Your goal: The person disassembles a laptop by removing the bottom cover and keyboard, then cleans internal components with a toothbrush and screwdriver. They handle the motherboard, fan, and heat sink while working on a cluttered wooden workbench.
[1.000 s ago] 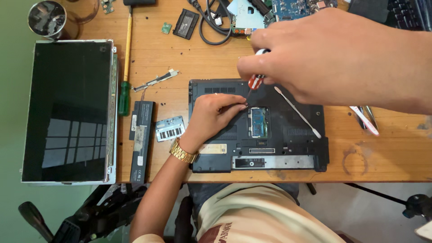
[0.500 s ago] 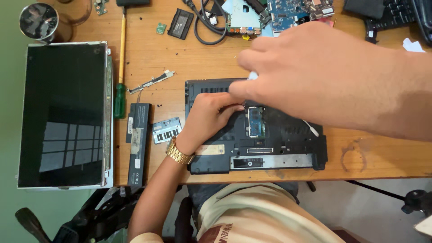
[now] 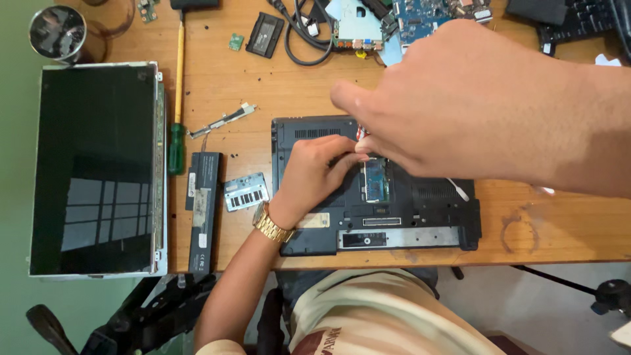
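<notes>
The head view showed, from the left, a glossy black screen panel [image 3: 95,167] on the wooden worktop [image 3: 263,85], then a matte black laptop base [image 3: 394,217]. The left hand [image 3: 312,174] pinched something small at its open bay; steadiness mattered. The right hand [image 3: 473,98] hovered curled, its grip hidden.

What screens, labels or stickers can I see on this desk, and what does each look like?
Screen panel: far left edge of the desk, a large dark glossy rectangle in a thin metal frame, switched off.
Battery label: small white sticker on the long black battery beside the panel.
Silver cover plate: between battery and laptop base, with black bar markings.
Beige sticker: on the base, near the left hand.
</notes>
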